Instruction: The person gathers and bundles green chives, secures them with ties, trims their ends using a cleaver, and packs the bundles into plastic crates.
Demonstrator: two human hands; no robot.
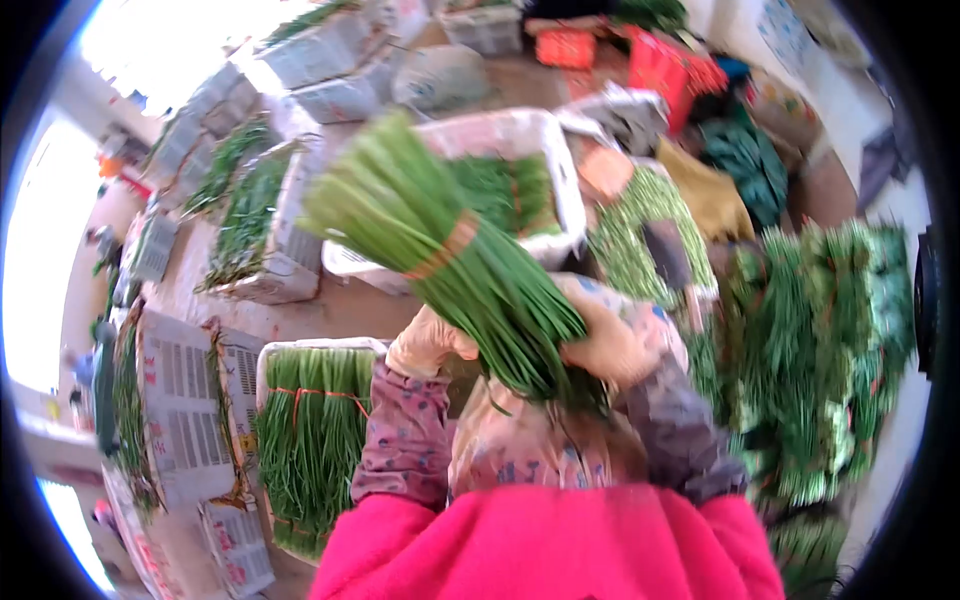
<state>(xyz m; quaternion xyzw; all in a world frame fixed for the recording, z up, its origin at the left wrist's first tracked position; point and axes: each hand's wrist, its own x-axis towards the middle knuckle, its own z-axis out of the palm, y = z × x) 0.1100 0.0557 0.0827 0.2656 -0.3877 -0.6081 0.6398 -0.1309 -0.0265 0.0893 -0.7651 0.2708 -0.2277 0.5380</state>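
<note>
Pink top, green bundle, crate of greens

- Your green bundle blocks part of the white basket.
- You can pass over floor between that basket and the lower-left crate.
- Stacked bundles crowd your right.

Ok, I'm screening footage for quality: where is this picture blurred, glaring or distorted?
Head view: the bundle blurs at its pale end, perhaps from motion; head view: the window at left is blown white; head view: the scene bows towards black corners.
</note>
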